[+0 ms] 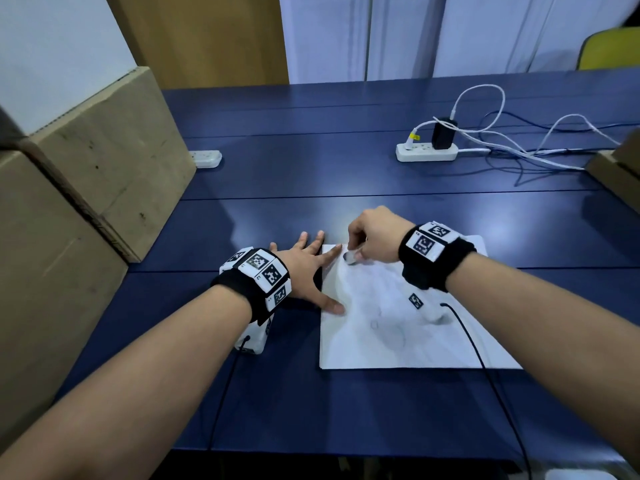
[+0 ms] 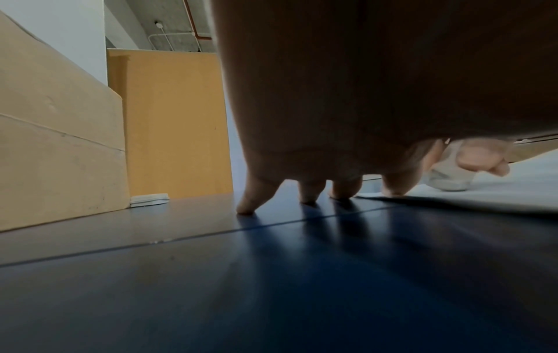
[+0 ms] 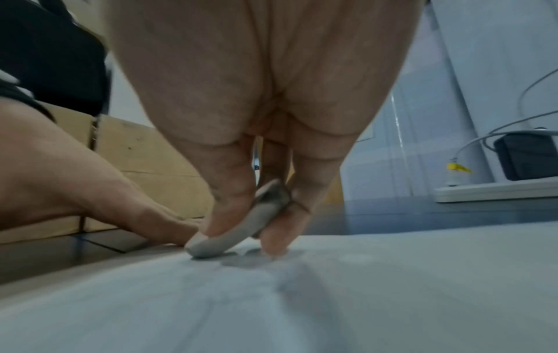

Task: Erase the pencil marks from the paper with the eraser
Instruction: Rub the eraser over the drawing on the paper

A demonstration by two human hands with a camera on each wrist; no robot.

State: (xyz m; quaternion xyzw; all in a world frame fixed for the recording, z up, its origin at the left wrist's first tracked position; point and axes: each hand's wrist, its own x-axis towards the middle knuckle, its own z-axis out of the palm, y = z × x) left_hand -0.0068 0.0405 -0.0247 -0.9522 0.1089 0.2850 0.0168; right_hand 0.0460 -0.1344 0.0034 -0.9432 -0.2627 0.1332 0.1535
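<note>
A white sheet of paper (image 1: 398,327) with smudged grey pencil marks lies on the blue table (image 1: 346,174). My right hand (image 1: 372,240) pinches a worn grey-white eraser (image 1: 350,258) between thumb and fingers; its lower end touches the paper near the far left corner. The right wrist view shows the eraser (image 3: 232,236) pressed on the paper (image 3: 332,298) beside a grey smudge. My left hand (image 1: 308,268) lies flat with fingers spread; index finger and thumb rest on the paper's left edge, the other fingers on the table. In the left wrist view the fingertips (image 2: 246,207) touch the table.
Cardboard boxes (image 1: 86,188) stand along the left side. A white power strip (image 1: 427,152) with a black charger and tangled cables sits at the back right. Another white strip (image 1: 207,158) lies by the boxes. A box corner (image 1: 616,171) juts in at the right edge.
</note>
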